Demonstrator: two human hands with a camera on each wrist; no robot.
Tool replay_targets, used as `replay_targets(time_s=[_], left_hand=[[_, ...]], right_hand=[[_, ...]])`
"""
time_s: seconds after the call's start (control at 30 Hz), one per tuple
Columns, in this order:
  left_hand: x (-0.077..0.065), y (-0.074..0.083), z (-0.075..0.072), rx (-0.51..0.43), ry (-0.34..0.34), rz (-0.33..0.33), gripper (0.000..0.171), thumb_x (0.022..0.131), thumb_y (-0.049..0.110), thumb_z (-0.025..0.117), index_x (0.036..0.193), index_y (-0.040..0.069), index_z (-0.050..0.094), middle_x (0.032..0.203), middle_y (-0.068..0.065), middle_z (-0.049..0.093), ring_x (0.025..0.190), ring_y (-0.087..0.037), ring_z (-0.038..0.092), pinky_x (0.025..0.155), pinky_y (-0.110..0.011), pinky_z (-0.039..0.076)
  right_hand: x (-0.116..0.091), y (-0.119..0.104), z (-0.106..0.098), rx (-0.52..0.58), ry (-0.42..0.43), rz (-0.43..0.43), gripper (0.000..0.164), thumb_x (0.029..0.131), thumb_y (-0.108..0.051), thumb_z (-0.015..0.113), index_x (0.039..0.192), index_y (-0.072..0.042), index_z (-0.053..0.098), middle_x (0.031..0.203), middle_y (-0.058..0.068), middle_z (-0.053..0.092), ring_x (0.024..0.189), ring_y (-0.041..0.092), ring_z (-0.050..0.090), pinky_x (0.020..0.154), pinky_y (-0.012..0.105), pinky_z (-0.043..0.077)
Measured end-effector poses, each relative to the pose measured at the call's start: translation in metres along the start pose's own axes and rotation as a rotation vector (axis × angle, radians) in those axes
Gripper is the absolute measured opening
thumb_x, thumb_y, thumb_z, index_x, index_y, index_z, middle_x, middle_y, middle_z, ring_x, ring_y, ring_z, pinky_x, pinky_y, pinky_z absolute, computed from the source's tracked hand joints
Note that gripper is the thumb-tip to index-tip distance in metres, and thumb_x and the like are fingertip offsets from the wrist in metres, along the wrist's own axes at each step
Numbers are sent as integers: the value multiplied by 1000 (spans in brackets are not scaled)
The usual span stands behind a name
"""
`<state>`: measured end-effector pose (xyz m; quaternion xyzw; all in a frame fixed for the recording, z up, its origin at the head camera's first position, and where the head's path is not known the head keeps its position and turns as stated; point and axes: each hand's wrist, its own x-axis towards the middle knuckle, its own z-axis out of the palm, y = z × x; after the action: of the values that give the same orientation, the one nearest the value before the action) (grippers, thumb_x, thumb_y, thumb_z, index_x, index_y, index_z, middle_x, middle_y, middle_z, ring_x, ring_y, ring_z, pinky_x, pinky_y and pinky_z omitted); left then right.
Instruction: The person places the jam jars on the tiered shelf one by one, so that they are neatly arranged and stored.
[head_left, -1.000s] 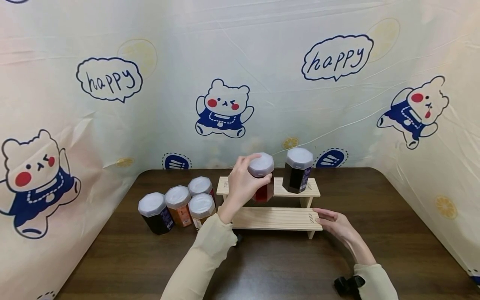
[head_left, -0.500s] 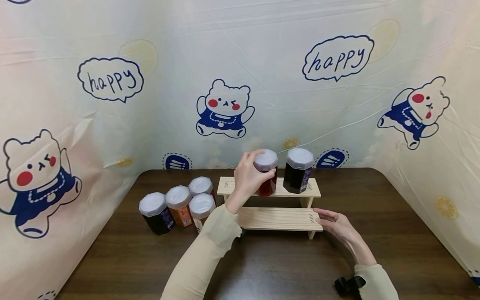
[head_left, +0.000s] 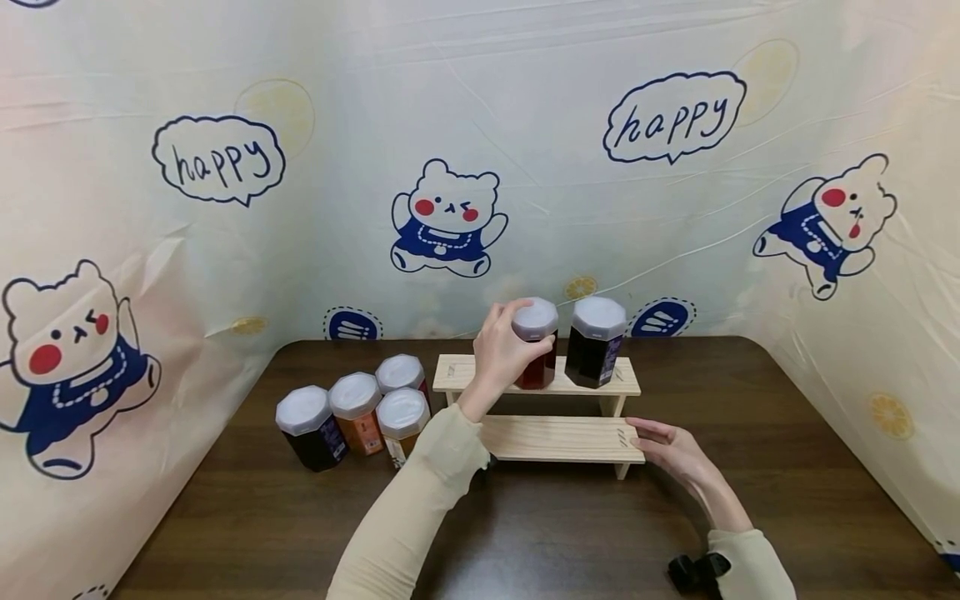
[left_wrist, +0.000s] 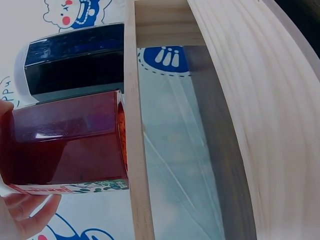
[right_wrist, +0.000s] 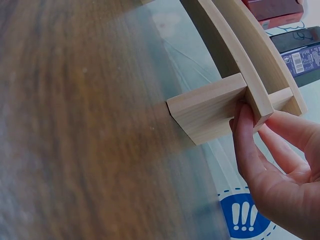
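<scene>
My left hand [head_left: 498,350] grips an octagonal jar of dark red contents [head_left: 538,371] with a whitish lid, fingers at its far side and thumb across the front. Its base is right at the upper board of a two-step wooden rack [head_left: 558,439], as the left wrist view also shows. Beside it on that board, to the right, stands a near-black jar [head_left: 591,360] with a purple label. At the lower step's right end, my right hand [head_left: 678,457] pinches the board [right_wrist: 257,102] between thumb and fingers.
Several lidded jars cluster left of the rack: a dark one [head_left: 315,442], an orange one [head_left: 363,432], an amber one [head_left: 401,414] and one behind [head_left: 401,372]. Below lies a dark wooden table [head_left: 562,533], with a printed curtain [head_left: 525,125] around its back and sides.
My left hand has carried the red jar back and to the right, from in front of the upper board to a place beside the near-black jar. The right hand stays put.
</scene>
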<state>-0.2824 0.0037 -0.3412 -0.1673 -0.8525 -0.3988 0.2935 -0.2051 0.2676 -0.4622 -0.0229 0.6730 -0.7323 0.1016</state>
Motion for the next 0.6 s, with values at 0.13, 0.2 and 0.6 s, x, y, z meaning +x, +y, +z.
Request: replay_targets(time_s=[0.13, 0.2, 0.6], left_hand=[[1, -1, 1, 8, -22, -14, 52, 63, 36, 74, 110, 18, 58, 97, -7, 54, 83, -21, 56, 64, -36, 46], [1, -1, 1, 10, -40, -16, 53, 64, 35, 74, 111, 18, 57, 97, -7, 54, 84, -21, 56, 64, -36, 46], [3, 0, -5, -5, -147, -35, 59, 67, 39, 74, 118, 20, 52, 104, -10, 50, 90, -25, 55, 69, -38, 46]], right_hand=[[0, 0, 0, -4, 4, 4, 42, 83, 0, 57, 122, 8, 47, 108, 8, 56, 90, 7, 58, 76, 24, 47], [0, 0, 0, -10, 10, 6, 43, 82, -1, 58, 122, 8, 46, 109, 9, 56, 90, 7, 58, 76, 24, 47], [2, 2, -1, -30, 5, 6, 46, 83, -3, 58, 124, 9, 44, 115, 13, 52, 92, 7, 57, 78, 25, 47]])
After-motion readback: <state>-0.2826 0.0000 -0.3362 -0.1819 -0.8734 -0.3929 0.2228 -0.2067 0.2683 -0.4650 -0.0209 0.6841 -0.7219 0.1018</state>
